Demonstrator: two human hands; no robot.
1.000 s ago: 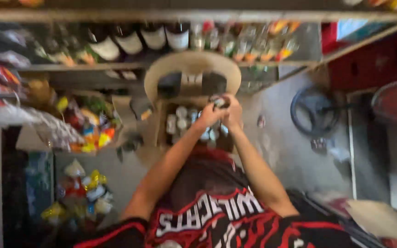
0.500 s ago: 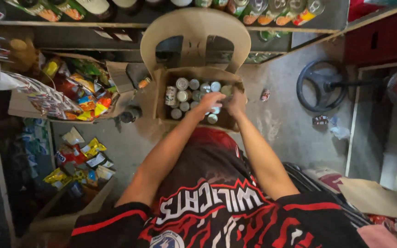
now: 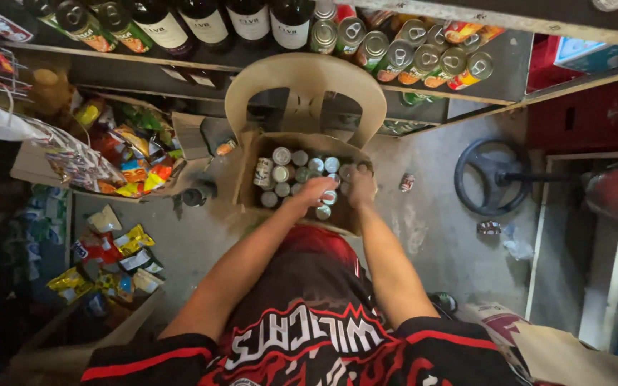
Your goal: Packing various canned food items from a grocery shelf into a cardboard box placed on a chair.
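Both hands reach down into a box (image 3: pixel 248 182) of cans (image 3: pixel 281 155) on a chair (image 3: pixel 303 75), the left hand (image 3: pixel 312 191) curled over the near cans and the right hand (image 3: pixel 361 182) just beside it, grips not discernible.
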